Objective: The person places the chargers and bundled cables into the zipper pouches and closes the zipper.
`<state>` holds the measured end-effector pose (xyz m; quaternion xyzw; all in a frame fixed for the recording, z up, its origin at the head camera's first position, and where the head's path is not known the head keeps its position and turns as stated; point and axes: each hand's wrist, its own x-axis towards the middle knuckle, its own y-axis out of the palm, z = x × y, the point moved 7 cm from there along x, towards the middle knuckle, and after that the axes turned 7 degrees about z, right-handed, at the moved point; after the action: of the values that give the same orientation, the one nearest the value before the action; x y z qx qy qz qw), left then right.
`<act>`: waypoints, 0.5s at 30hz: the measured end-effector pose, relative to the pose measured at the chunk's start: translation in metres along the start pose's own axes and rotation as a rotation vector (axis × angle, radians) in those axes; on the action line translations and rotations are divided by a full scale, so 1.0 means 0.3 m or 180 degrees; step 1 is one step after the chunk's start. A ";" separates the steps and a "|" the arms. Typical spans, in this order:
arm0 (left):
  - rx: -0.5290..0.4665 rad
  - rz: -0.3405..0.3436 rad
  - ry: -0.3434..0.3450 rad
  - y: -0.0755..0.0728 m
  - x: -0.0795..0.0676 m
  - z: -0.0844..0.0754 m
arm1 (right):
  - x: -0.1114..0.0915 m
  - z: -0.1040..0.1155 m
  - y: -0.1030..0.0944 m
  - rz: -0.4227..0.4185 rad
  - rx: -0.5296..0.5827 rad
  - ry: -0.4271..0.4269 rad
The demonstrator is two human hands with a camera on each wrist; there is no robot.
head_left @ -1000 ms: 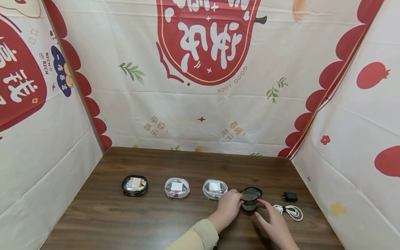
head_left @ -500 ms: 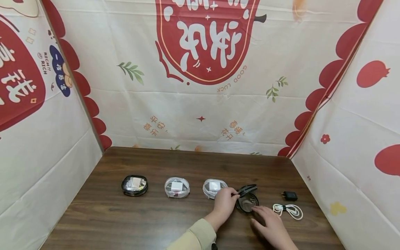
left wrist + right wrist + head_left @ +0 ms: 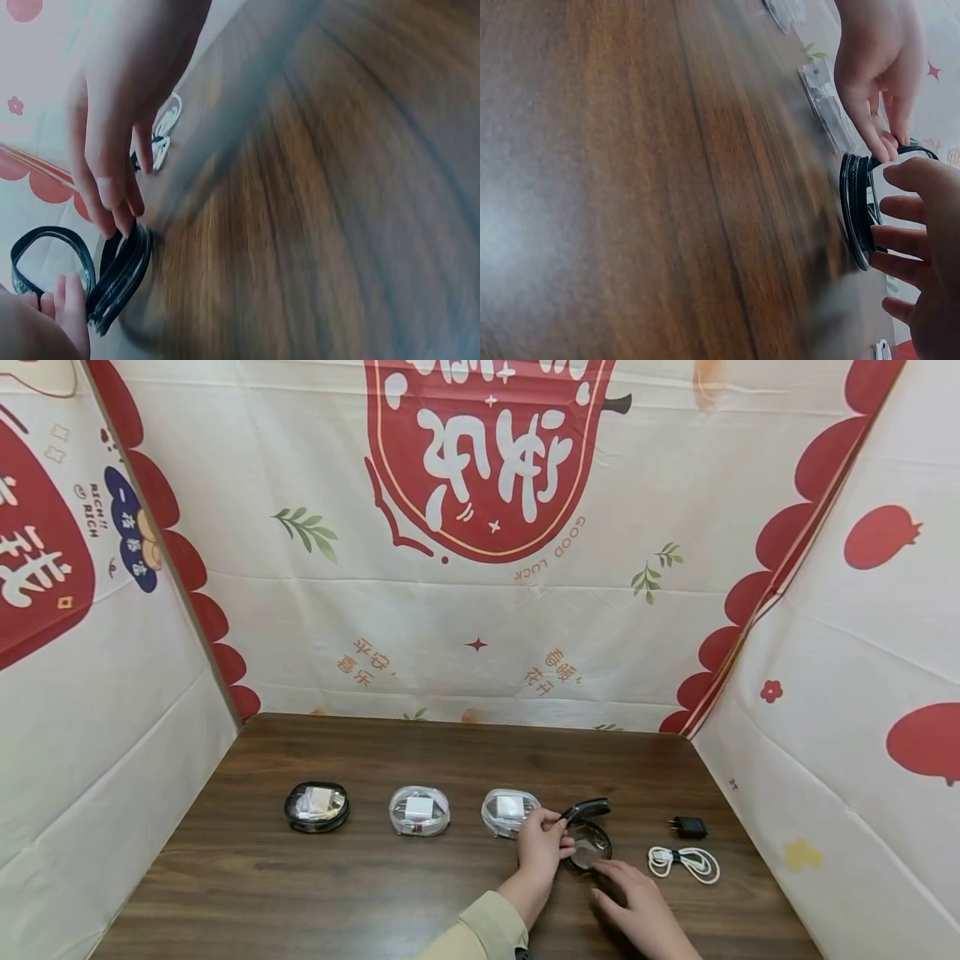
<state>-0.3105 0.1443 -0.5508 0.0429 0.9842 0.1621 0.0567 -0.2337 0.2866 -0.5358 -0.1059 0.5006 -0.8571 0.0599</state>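
Note:
A small clear case with black trim stands on the table with its lid raised at the back. My left hand pinches the lid's edge at the left side, as the right wrist view of the case also shows. My right hand has its fingertips at the near right rim, fingers loosely bent and not wrapped round it. Nothing is visible inside the case. To the right lie a black charger plug and a bundled white cable with a black tie.
Left of my hands stand two clear cases with white trim, one beside my left hand and another farther left. A black-trimmed case is leftmost. All three hold white plugs. Printed cloth walls surround the wooden table.
The lid has swung up and back from over the case, with my left hand on its edge. My right hand has shifted slightly left and down along the rim.

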 end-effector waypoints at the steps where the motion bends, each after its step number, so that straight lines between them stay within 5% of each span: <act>1: -0.0074 -0.0028 -0.0001 0.002 -0.002 0.006 | -0.001 0.000 0.001 0.0000 -0.0004 0.0007; 10: -0.0104 0.0017 0.0082 0.008 -0.008 0.022 | -0.012 -0.026 -0.039 -0.0096 0.0099 0.0092; 15: -0.0040 0.0085 0.0129 0.008 -0.013 0.012 | -0.028 -0.089 -0.099 -0.0070 0.0170 0.0406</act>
<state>-0.3060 0.1471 -0.5531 0.0523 0.9835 0.1699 0.0348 -0.2320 0.3256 -0.5237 -0.0550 0.4792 -0.8757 0.0212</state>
